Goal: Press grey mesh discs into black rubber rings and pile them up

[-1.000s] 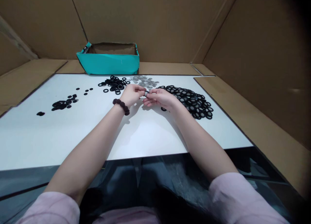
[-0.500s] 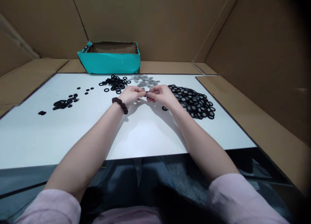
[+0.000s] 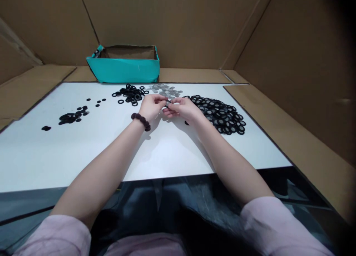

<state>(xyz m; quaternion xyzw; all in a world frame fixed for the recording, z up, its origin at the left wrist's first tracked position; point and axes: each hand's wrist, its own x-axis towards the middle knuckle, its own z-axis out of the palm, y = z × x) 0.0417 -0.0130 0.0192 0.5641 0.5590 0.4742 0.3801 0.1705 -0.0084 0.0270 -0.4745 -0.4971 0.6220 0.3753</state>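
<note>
Between my two hands, above the middle of the white table, is a small black ring with a grey disc in its centre [image 3: 168,103]. My left hand [image 3: 152,107] pinches its left side with thumb and fingers. Closed on the opposite side is my right hand [image 3: 184,108], its lower fingers curled underneath. Just beyond the hands lie loose grey discs [image 3: 164,89]. A heap of black rings [image 3: 130,93] is to the left of them. Beside my right hand spreads a large pile of black rings with grey centres [image 3: 222,115].
A turquoise box [image 3: 126,71] stands at the table's back edge. Black discs [image 3: 71,117] lie scattered on the left of the white table [image 3: 94,152]. Cardboard walls [image 3: 191,30] enclose the back and sides.
My fingers have shifted around the ring, and its grey centre now shows more clearly. The left wrist has turned slightly. The view has moved a little; the piles look the same.
</note>
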